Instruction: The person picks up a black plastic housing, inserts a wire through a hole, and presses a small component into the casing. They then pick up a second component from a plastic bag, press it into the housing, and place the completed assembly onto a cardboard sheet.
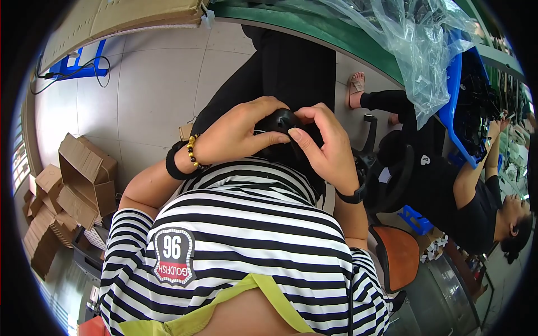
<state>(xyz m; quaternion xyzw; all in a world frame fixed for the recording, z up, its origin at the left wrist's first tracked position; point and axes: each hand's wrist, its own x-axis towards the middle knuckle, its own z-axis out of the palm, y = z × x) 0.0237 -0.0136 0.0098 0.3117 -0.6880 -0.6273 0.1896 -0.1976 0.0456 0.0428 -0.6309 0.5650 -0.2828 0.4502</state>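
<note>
Fingers [263, 105] of our left hand [238, 133] and right hand [329, 147] grasp a black rounded part [283, 119] over our lap [300, 70] — handling under way, we judge, though completed and remaining steps do not show.

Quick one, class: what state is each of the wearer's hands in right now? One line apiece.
Left hand: closed, holding a black rounded object.
Right hand: closed on the same object, from its other side.
</note>
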